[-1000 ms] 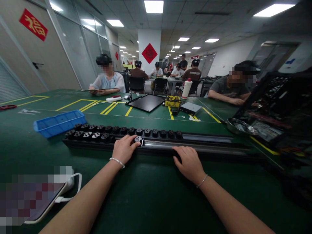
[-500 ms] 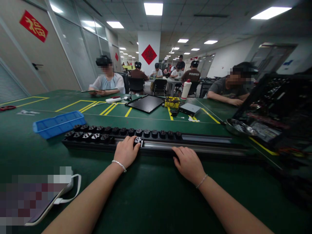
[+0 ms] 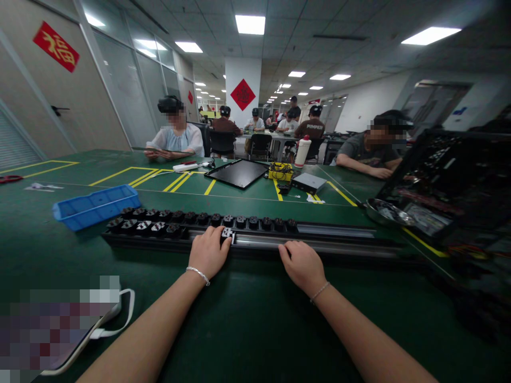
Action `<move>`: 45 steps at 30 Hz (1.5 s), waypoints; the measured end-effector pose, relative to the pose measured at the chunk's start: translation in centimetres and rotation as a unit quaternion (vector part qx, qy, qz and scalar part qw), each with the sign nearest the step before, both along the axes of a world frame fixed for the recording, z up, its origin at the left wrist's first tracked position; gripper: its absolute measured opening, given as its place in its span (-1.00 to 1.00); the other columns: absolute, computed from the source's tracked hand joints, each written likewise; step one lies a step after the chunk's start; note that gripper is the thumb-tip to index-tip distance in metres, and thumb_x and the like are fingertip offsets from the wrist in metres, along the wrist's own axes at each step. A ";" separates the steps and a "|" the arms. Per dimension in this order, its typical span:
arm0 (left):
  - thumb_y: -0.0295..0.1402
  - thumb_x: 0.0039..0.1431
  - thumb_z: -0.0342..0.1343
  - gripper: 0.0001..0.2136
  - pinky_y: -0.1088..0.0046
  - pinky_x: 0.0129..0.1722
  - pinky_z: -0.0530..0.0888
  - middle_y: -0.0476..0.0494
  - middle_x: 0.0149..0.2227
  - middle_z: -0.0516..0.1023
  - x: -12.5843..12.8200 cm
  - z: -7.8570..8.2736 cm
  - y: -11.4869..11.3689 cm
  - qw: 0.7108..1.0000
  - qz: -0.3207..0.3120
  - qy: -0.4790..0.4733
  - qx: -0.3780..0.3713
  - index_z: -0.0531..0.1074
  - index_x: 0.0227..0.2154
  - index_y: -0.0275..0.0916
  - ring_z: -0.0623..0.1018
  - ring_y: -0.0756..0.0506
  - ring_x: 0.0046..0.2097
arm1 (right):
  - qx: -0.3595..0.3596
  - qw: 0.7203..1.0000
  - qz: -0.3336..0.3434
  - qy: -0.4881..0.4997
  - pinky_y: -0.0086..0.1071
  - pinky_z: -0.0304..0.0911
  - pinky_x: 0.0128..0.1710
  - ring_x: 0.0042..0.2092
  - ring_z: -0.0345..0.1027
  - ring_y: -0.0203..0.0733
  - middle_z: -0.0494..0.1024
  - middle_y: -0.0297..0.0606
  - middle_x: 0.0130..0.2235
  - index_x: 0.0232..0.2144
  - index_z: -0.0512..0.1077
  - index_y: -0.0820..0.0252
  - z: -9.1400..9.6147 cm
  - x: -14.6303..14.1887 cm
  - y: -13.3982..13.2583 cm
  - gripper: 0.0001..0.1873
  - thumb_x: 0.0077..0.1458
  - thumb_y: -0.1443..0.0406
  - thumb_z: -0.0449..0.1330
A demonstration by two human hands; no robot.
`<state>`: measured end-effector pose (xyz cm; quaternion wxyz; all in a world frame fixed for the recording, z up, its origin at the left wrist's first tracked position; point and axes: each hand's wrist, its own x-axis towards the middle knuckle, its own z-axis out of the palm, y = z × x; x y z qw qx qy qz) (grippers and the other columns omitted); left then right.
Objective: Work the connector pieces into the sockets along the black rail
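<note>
Two long black power track rails lie side by side across the table in front of me. The front rail [image 3: 339, 249] bears several plug-in socket modules at its left, then a bare grey metal channel. My left hand [image 3: 209, 250] is closed around a socket module [image 3: 227, 234] with a pale face, seated in the front rail; its fingers hide part of it. Further right, my right hand [image 3: 305, 266] grips the front rail's near edge with curled fingers. Behind, the back rail [image 3: 339, 231] holds a row of black socket modules over most of its length.
A blue plastic bin [image 3: 96, 207] is left of the rails. Beyond them are a black panel [image 3: 237, 174], a grey drive box [image 3: 309, 183] and a white bottle [image 3: 302, 152]. An open computer case [image 3: 451, 186] and metal bowl [image 3: 387, 213] stand right. Co-workers sit opposite.
My right hand has shifted slightly left along the front rail, its fingers more curled. My left hand stays at the same socket module. The whole view has moved a little.
</note>
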<state>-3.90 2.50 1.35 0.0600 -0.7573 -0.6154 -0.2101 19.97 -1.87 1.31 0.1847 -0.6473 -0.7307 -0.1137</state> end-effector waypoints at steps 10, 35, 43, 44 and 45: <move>-0.20 0.23 -0.20 -0.61 0.29 -0.16 0.34 -0.23 -0.13 0.42 0.4 0.1 -0.3 1.000 0.002 0.019 0.009 0.30 0.00 -0.29 0.46 -0.18 -0.14 | 0.091 0.995 -0.029 -0.030 -0.30 0.03 -0.34 -0.31 0.25 -0.17 0.47 -0.20 -0.43 -0.57 0.40 0.18 -0.5 -0.9 0.5 -0.67 0.14 0.27 -0.04; -0.15 0.23 -0.19 -0.61 0.31 -0.15 0.32 -0.16 -0.09 0.45 0.2 0.1 -0.1 1.000 -0.007 -0.008 -0.029 0.30 0.02 -0.19 0.46 -0.15 -0.11 | 0.104 0.994 0.023 0.019 -0.25 0.14 -0.12 -0.07 0.25 -0.12 0.49 -0.17 -0.12 -0.53 0.46 0.18 -0.6 -0.2 0.9 -0.70 0.12 0.29 -0.02; -0.12 0.22 -0.17 -0.60 0.30 -0.14 0.31 -0.13 -0.13 0.48 0.2 0.0 0.1 0.999 -0.011 -0.021 -0.034 0.30 0.02 -0.16 0.46 -0.14 -0.11 | 0.088 0.996 0.012 0.013 -0.26 0.15 -0.13 -0.06 0.24 -0.12 0.48 -0.18 -0.11 -0.52 0.46 0.18 -0.4 -0.3 0.8 -0.70 0.11 0.30 -0.01; -0.12 0.21 -0.16 -0.60 0.30 -0.14 0.31 -0.13 -0.13 0.48 0.2 0.0 0.1 0.999 -0.010 -0.023 -0.034 0.30 0.02 -0.15 0.46 -0.14 -0.11 | 0.087 0.996 0.010 0.012 -0.26 0.15 -0.13 -0.06 0.24 -0.12 0.48 -0.18 -0.11 -0.53 0.46 0.18 -0.4 -0.3 0.8 -0.70 0.11 0.30 -0.01; -0.12 0.21 -0.16 -0.60 0.30 -0.13 0.30 -0.13 -0.13 0.48 0.2 0.0 0.1 0.999 -0.010 -0.024 -0.034 0.30 0.02 -0.15 0.46 -0.14 -0.11 | 0.087 0.996 0.009 0.012 -0.26 0.15 -0.13 -0.06 0.24 -0.12 0.48 -0.18 -0.11 -0.53 0.46 0.18 -0.4 -0.3 0.8 -0.70 0.11 0.30 -0.02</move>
